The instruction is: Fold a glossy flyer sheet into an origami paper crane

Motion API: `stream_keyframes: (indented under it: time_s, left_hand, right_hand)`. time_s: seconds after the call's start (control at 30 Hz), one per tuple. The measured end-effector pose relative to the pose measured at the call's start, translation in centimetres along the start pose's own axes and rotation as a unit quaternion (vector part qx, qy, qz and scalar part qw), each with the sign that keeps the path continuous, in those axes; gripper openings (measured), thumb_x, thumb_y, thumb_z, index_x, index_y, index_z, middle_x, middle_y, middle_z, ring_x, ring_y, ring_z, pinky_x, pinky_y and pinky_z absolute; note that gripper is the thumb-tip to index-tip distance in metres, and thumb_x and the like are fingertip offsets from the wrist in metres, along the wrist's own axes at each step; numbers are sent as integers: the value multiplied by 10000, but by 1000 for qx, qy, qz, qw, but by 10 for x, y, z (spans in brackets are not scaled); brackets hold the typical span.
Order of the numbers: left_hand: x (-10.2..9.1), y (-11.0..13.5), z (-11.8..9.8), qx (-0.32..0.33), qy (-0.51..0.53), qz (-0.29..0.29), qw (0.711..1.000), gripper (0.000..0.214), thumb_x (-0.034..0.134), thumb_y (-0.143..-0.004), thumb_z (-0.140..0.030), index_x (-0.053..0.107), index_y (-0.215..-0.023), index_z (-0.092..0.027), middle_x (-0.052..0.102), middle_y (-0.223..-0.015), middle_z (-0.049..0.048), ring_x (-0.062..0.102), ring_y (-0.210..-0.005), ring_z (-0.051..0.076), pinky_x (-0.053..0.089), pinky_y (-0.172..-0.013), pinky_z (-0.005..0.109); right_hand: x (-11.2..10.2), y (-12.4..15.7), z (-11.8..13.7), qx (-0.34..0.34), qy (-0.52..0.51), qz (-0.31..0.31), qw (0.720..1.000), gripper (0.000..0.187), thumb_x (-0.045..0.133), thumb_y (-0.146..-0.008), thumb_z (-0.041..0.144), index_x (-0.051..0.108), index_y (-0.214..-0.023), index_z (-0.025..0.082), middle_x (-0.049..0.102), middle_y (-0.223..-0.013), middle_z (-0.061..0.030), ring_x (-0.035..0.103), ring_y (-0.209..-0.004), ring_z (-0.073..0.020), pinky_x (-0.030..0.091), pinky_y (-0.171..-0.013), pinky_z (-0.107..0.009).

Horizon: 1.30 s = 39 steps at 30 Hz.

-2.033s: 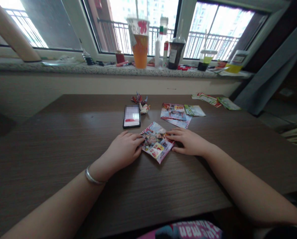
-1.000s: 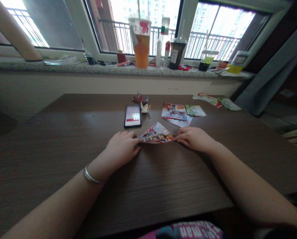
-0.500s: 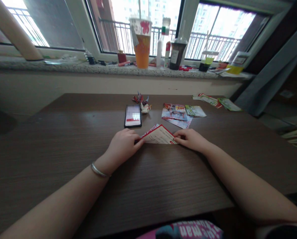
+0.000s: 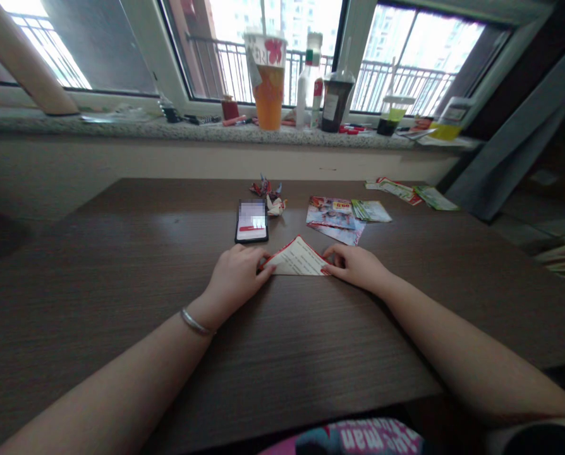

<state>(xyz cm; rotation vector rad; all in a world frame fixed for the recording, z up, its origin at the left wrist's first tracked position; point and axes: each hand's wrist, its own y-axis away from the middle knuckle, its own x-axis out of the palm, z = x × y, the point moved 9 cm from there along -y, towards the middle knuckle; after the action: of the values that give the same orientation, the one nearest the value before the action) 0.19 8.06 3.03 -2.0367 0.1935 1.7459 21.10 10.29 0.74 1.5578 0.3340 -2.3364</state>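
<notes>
A sheet of printed paper (image 4: pixel 296 260) lies on the dark wooden table (image 4: pixel 121 265), folded into a triangle with its pale, red-edged back facing up. My left hand (image 4: pixel 236 279), with a silver bangle on the wrist, has curled fingers pressing the triangle's left corner. My right hand (image 4: pixel 356 266) holds down the right corner with its fingertips. The fold's long edge runs between the two hands, and the point faces away from me.
A phone (image 4: pixel 251 222) lies just beyond the triangle, with small folded paper figures (image 4: pixel 266 188) behind it. Colourful paper squares (image 4: pixel 332 213) and leaflets (image 4: pixel 396 188) lie to the right. The windowsill (image 4: pixel 121 129) carries an orange drink cup (image 4: pixel 268 82), a bottle (image 4: pixel 304 82) and other cups.
The flat colourful square was folded away from me, near corner over far corner, into a triangle with the pale back up. Both hands slid to its two side corners.
</notes>
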Motion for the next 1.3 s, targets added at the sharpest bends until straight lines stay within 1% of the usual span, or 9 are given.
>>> stream_keyframes:
  time_s: [0.13,0.3,0.5,0.6,0.77,0.87,1.0,1.13,1.3]
  left_hand:
    - [1,1,0,4,-18,-1,1000,287,502,-891,-426,672,-982,-214,683,-918,71,581,-864,233,447,-749,342]
    - [4,0,1,6,-25,5,1000,321,420,-944,-401,676,-1017,-222,687,-944,76,585,-892,242,451,-767,357]
    - [3,-1,1,4,-33,12,999,279,477,-916,-388,673,-1033,-227,681,-958,77,578,-899,255,454,-771,368]
    - [4,0,2,-4,-23,15,1000,286,478,-916,-387,672,-1047,-223,670,-968,81,575,-913,251,454,-783,364]
    - [2,0,1,-8,38,-3,999,294,460,-928,-369,673,-1027,-191,645,-971,89,578,-904,239,469,-792,368]
    - [-2,0,-3,15,92,-28,995,239,484,-925,-313,671,-1008,-189,642,-987,79,585,-924,219,474,-825,357]
    - [-9,0,-6,52,139,-79,986,170,531,-900,-230,672,-985,-187,656,-972,69,594,-919,211,482,-829,362]
    - [-11,3,-12,116,168,-117,972,160,530,-890,-169,680,-944,-185,670,-962,72,607,-904,200,496,-825,361]
    - [-9,8,-22,183,176,-112,961,182,524,-876,-140,682,-947,-195,677,-1089,74,619,-1007,206,509,-891,388]
  right_hand:
    - [0,1,2,-15,9,1,1000,281,628,-827,434,667,-1046,262,643,-703,16,558,-620,-130,299,-525,-234]
    - [0,2,4,-26,12,-1,1000,288,623,-830,428,666,-1057,255,644,-702,9,554,-620,-133,303,-530,-237]
    - [-1,3,8,-34,19,2,999,295,619,-835,433,662,-1071,262,644,-723,11,557,-646,-138,321,-543,-241]
    - [-1,2,9,-50,11,-1,999,296,617,-839,420,667,-1077,253,653,-789,-6,566,-699,-148,360,-578,-247]
    - [-1,2,13,-89,-24,-27,995,271,622,-841,359,664,-1064,211,660,-969,-55,589,-865,-183,439,-719,-285]
    - [-5,3,14,-89,-58,-56,993,223,620,-836,279,653,-1044,204,664,-962,-49,590,-845,-173,449,-718,-283]
    - [-16,8,16,-99,-100,-106,984,74,626,-820,209,638,-891,191,662,-853,-28,589,-759,-149,454,-679,-269]
    - [-24,14,27,-180,-94,-136,970,40,613,-830,175,632,-857,198,678,-861,-34,607,-800,-163,482,-738,-304]
    - [-18,20,41,-268,-71,-98,956,56,591,-865,181,638,-873,210,704,-987,-47,637,-937,-177,496,-857,-352]
